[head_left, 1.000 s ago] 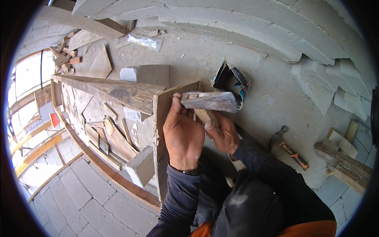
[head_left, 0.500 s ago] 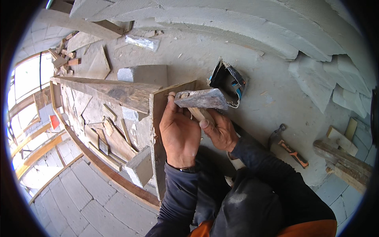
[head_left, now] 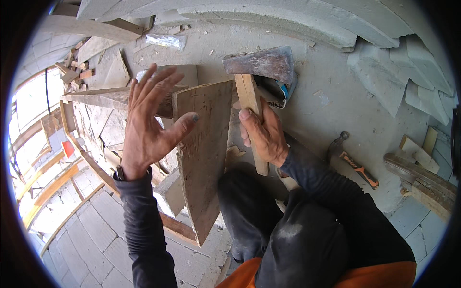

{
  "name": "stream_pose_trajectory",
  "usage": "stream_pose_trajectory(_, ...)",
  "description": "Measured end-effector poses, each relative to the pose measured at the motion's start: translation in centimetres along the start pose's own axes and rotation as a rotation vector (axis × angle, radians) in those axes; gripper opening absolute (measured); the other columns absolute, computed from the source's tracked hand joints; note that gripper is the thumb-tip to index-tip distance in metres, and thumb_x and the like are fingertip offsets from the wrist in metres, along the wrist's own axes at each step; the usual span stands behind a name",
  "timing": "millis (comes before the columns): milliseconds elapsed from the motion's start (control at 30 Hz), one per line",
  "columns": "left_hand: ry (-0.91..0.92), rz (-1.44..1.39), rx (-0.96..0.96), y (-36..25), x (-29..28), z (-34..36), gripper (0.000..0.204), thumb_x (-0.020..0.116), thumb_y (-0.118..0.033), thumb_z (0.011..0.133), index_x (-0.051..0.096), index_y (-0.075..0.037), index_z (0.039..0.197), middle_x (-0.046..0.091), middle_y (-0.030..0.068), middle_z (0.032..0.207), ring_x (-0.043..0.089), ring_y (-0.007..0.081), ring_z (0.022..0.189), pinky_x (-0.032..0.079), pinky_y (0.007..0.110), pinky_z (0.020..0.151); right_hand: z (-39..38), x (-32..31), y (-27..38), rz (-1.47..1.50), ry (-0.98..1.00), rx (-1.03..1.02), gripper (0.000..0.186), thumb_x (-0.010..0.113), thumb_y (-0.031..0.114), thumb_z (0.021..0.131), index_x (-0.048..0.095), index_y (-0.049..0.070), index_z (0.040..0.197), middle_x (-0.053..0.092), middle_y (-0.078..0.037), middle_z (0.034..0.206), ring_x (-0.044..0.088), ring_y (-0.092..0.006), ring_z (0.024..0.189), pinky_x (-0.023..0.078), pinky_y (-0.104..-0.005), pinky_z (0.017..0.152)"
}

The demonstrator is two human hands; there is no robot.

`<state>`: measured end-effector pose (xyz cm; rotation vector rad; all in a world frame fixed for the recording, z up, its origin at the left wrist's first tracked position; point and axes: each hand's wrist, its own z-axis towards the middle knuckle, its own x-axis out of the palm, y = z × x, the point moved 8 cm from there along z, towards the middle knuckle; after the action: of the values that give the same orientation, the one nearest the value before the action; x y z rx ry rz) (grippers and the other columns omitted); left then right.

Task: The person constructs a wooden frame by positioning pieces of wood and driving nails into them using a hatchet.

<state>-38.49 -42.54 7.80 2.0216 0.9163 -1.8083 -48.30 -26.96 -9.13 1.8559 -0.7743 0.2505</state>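
Observation:
My right hand [head_left: 265, 134] is wrapped round the pale wooden handle of a hatchet [head_left: 261, 65], whose worn metal head is raised in front of me. Left of it stands an upright wooden board [head_left: 204, 153], up against the end of a long plank [head_left: 108, 98]. Near the board's upper edge a small thin nail-like piece [head_left: 197, 95] shows. My left hand [head_left: 152, 125] is spread over the plank's end, fingers apart and slightly blurred, holding nothing. Its thumb reaches across the board's left edge; contact there is unclear.
A claw hammer [head_left: 353, 165] lies on the floor at right, near stacked timber [head_left: 422, 182]. Behind the hatchet sits a torn dark packet [head_left: 278, 91]. Pale blocks [head_left: 180, 72] stand by the plank, with wood scraps at left. A stack of white slabs [head_left: 269, 24] runs along the far side.
The hatchet has swung up and away from the board's top edge, its head turned. My left hand has let go there, moved left and spread. The board now shows more of its face.

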Motion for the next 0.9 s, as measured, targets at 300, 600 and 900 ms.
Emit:
stream_pose_trajectory(300, 0.014, -0.101, -0.012, 1.0, 1.4, 0.1, 0.053, 0.075, -0.030, 0.078, 0.073, -0.007, 0.126, 0.074, 0.0139, 0.127, 0.068, 0.0346, 0.119, 0.040, 0.051, 0.119, -1.0, -0.4, -0.4, 0.049, -0.007, 0.047, 0.058, 0.066, 0.057, 0.103, 0.058, 0.004, 0.126, 0.055, 0.001, 0.081, 0.052, -0.0062, 0.066, 0.046, -0.0256, 0.055)
stream_pose_trajectory(600, -0.114, -0.129, 0.012, 1.1, 1.3, 0.0, 0.045, 0.074, -0.027, 0.074, 0.077, -0.004, 0.113, 0.076, 0.0133, 0.115, 0.070, 0.0345, 0.104, 0.052, 0.045, 0.099, -1.2, 0.5, -0.5, 0.023, 0.026, 0.046, 0.057, 0.066, 0.054, 0.103, 0.059, 0.001, 0.122, 0.056, -0.001, 0.085, 0.053, -0.0065, 0.068, 0.046, -0.0257, 0.054)
stream_pose_trajectory(900, -0.119, -0.150, 0.018, 1.2, 1.3, -0.2, 0.042, 0.075, -0.027, 0.076, 0.075, -0.003, 0.111, 0.074, 0.0140, 0.107, 0.069, 0.0354, 0.099, 0.054, 0.044, 0.092, -1.9, 0.8, 0.7, -0.157, 0.088, 0.003, 0.062, 0.062, 0.059, 0.104, 0.058, 0.001, 0.123, 0.057, -0.004, 0.078, 0.057, -0.0108, 0.068, 0.049, -0.0297, 0.056)
